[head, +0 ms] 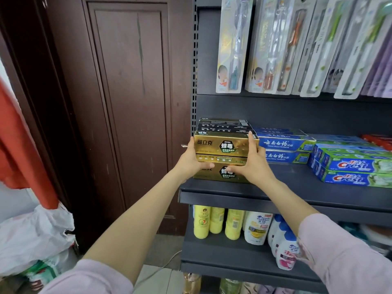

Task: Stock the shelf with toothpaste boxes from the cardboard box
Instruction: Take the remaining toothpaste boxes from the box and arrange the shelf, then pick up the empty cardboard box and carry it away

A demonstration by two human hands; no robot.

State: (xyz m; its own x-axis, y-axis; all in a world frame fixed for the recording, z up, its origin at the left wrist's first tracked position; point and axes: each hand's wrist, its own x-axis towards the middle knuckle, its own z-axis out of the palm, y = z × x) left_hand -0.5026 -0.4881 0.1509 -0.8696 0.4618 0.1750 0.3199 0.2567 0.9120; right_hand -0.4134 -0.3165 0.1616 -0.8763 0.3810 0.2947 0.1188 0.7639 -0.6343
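Two gold toothpaste boxes [224, 145] are stacked at the left end of the dark shelf [297, 187]. My left hand [191, 160] clasps the stack's left end, thumb across the lower box's front. My right hand [250, 162] presses on the right side, fingers up along the upper box, thumb on the lower box. Behind the gold stack lie several black-topped boxes [224, 124]. The cardboard box is out of view.
Blue toothpaste boxes [286, 145] and Crest boxes [352, 166] fill the shelf to the right. Toothbrush packs [275, 45] hang above. Shampoo bottles [256, 228] stand on the lower shelf. A brown door [127, 102] and white bags [36, 236] lie left.
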